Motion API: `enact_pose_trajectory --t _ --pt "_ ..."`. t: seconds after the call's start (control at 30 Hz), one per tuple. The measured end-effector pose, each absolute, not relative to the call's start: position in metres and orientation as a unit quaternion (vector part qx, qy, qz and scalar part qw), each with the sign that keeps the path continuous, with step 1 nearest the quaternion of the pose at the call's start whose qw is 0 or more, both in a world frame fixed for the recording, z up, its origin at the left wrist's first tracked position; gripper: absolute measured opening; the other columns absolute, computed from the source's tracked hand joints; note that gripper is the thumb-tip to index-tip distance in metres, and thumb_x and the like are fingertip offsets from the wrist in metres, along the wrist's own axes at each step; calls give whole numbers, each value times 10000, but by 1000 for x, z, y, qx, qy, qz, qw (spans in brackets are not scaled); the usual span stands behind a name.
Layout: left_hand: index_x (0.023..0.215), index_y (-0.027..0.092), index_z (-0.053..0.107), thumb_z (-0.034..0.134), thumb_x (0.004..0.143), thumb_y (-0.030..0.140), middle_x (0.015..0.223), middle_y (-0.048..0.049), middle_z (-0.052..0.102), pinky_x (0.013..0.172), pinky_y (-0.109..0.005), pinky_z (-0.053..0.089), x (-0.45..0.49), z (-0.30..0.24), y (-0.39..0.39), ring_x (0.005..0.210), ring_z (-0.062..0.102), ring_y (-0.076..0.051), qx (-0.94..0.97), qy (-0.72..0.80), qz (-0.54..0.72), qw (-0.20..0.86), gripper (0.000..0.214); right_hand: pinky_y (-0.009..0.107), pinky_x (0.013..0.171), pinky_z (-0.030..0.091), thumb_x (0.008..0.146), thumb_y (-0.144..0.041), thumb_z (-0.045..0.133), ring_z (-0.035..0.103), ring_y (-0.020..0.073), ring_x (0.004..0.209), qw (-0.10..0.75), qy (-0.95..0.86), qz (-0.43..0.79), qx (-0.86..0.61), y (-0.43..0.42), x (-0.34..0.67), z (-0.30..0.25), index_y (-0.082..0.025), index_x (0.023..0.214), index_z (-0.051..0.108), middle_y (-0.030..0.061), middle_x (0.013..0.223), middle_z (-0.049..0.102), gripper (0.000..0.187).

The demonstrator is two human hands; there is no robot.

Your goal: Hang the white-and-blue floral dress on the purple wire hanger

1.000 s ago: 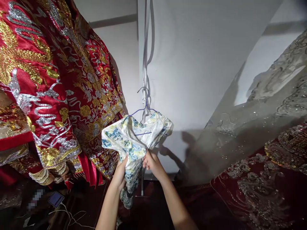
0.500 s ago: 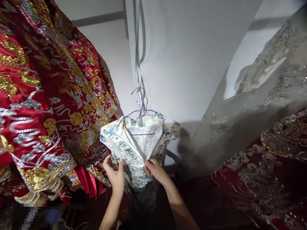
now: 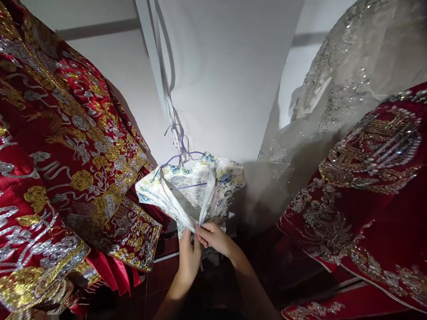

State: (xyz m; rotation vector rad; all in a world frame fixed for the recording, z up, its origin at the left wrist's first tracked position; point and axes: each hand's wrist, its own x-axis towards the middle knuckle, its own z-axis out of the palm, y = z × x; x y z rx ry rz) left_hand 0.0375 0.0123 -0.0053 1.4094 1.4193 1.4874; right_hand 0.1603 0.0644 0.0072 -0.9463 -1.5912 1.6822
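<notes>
A white short-sleeved garment with a blue and yellow floral print (image 3: 227, 181) hangs on a thin purple wire hanger (image 3: 171, 158). Its V-shaped front opening narrows down to where both hands meet. My left hand (image 3: 189, 251) pinches the left front edge near the bottom of the opening. Beside it, touching, my right hand (image 3: 212, 238) is closed on the other front edge. The fingertips cover whatever fastening may be at that spot. Below the hands, the lower part of the garment is dark and mostly hidden.
Red jackets with gold and silver embroidery (image 3: 80, 129) hang close on the left. At the right hang a pale beaded sheer dress (image 3: 353, 89) and a dark red beaded garment (image 3: 376, 186). Behind is a white wall (image 3: 230, 80) with hanging straps (image 3: 163, 66).
My left hand has moved right from the garment's side to its front edge, closing beside my right hand. The view has shifted to the right.
</notes>
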Motion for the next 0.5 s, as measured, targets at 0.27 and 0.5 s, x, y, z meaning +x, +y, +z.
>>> enact_pose_trajectory --t 0.27,0.5 --pt "881 192 600 532 942 355 667 11 527 642 -241 408 46 3 4 623 478 -147 538 564 546 307 186 221 461 332 875 -611 589 432 87 438 350 -561 676 -324 49 172 25 -159 764 637 -43 504 502 469" --pt "888 181 600 551 945 403 674 22 522 622 -217 403 58 26 -15 632 472 -129 511 526 592 336 234 203 396 284 889 -539 583 422 73 357 298 -578 699 -297 38 188 55 -139 783 664 -10 480 595 422"
